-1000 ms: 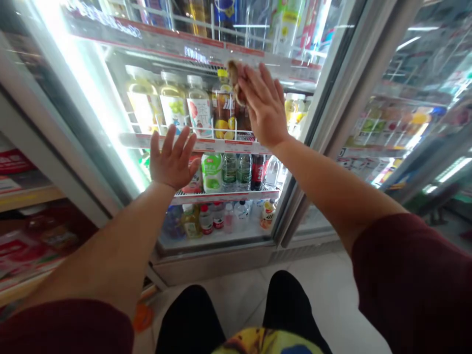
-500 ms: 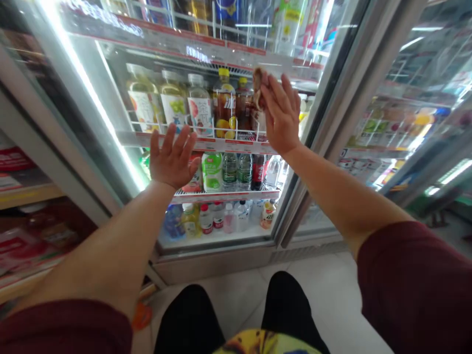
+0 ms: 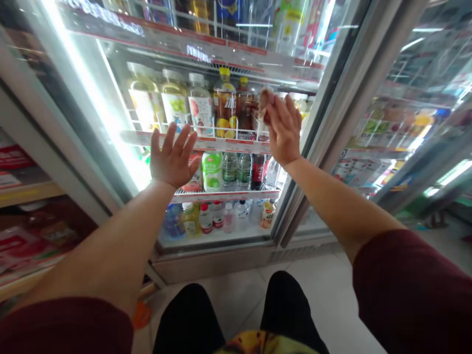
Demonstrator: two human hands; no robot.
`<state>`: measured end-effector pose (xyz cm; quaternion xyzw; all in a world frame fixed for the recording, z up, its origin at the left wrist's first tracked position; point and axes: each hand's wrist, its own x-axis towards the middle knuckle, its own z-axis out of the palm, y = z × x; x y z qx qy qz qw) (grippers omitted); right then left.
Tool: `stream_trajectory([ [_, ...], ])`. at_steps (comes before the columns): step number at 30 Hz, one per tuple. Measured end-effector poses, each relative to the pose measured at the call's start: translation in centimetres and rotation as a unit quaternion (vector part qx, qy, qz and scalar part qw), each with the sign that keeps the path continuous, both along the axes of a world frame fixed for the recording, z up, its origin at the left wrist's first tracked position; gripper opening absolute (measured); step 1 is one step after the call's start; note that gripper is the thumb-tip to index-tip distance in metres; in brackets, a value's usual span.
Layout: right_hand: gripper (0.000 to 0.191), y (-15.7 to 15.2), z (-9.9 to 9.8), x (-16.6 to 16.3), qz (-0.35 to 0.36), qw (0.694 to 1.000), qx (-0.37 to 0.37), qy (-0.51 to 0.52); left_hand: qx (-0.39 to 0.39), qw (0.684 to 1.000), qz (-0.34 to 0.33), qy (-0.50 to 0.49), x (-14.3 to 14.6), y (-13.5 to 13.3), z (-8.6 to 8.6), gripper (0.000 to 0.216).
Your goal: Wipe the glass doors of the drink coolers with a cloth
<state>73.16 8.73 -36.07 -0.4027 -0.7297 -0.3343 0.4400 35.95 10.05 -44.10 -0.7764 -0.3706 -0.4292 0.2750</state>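
Note:
I face a glass cooler door [image 3: 110,118] with lit shelves of drink bottles behind it. My left hand [image 3: 171,160] lies flat on the glass with its fingers spread, holding nothing. My right hand [image 3: 283,130] is higher and to the right. Its fingers are together, pressing a small brownish cloth [image 3: 264,100] against the glass. The cloth sits in front of the tea bottles [image 3: 224,101] on the upper shelf.
The door's metal frame [image 3: 320,147] runs down just right of my right hand, with a second glass door [image 3: 398,128] beyond it. Store shelving with red packs [image 3: 25,191] stands on the left. My dark-trousered legs are over a pale tiled floor [image 3: 324,290], with an orange thing [image 3: 142,317] lying at lower left.
My right hand has slid the cloth to the right and downward across the glass, uncovering the bottles it hid. My left hand has stayed in place.

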Motion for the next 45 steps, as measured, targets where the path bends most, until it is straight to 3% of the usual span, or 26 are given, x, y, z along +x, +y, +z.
stream_trajectory([
  [2,0.059,-0.5,-2.9,0.0,0.037,0.996,-0.040,-0.072,0.000,1.000,-0.001,-0.002,0.0,0.0,0.0,0.075],
  [4,0.057,-1.1,-3.8,0.4,0.075,0.982,-0.086,-0.151,-0.008,1.000,-0.006,-0.012,0.1,0.0,0.0,0.075],
  [7,0.055,-1.4,-1.7,1.0,0.072,0.979,-0.087,-0.172,-0.017,0.999,-0.013,-0.024,0.2,0.0,0.1,0.075],
  [9,0.053,-1.2,-0.2,1.0,0.028,0.993,-0.031,-0.109,-0.015,1.000,-0.012,-0.022,0.2,0.0,0.1,0.075],
  [11,0.053,-0.9,-0.4,0.8,-0.005,0.998,0.010,-0.058,-0.015,1.000,-0.008,-0.020,0.2,-0.1,0.1,0.075],
  [14,0.051,-1.2,-3.7,0.4,0.003,0.996,-0.006,-0.090,-0.018,1.000,0.008,-0.015,0.2,-0.3,0.2,0.074],
  [17,0.055,-1.9,-6.5,0.3,0.055,0.973,-0.058,-0.215,-0.013,1.000,0.015,0.000,0.3,-0.4,0.3,0.075],
  [20,0.061,-1.9,-5.4,0.1,0.061,0.964,-0.072,-0.250,-0.011,1.000,0.010,-0.006,0.3,-0.4,0.3,0.075],
  [24,0.060,-1.1,-2.8,-1.5,0.021,0.992,-0.017,-0.121,-0.015,1.000,0.002,-0.023,0.4,-0.3,0.2,0.074],
  [27,0.064,-1.2,-4.1,-3.4,0.017,0.993,-0.021,-0.110,-0.006,1.000,0.002,-0.011,0.3,-0.2,0.2,0.074],
  [31,0.066,-1.6,-5.1,-6.0,0.062,0.969,-0.056,-0.234,0.008,1.000,0.008,0.002,0.2,0.0,0.0,0.074],
  [33,0.067,-1.5,-3.6,-7.2,0.061,0.969,-0.044,-0.233,0.008,1.000,0.009,0.005,0.2,0.0,0.0,0.073],
  [37,0.070,-1.3,-0.6,-10.0,0.022,0.990,-0.018,-0.137,0.009,1.000,0.002,0.001,0.2,0.0,-0.1,0.073],
  [41,0.069,-2.1,-2.0,-13.3,-0.025,0.996,-0.029,-0.081,0.011,1.000,-0.015,0.012,-0.2,0.3,-0.3,0.061],
  [45,0.073,-4.1,-3.9,-17.0,-0.035,0.989,-0.088,-0.117,-0.006,1.000,-0.014,0.026,-0.5,0.5,-0.5,0.039],
])
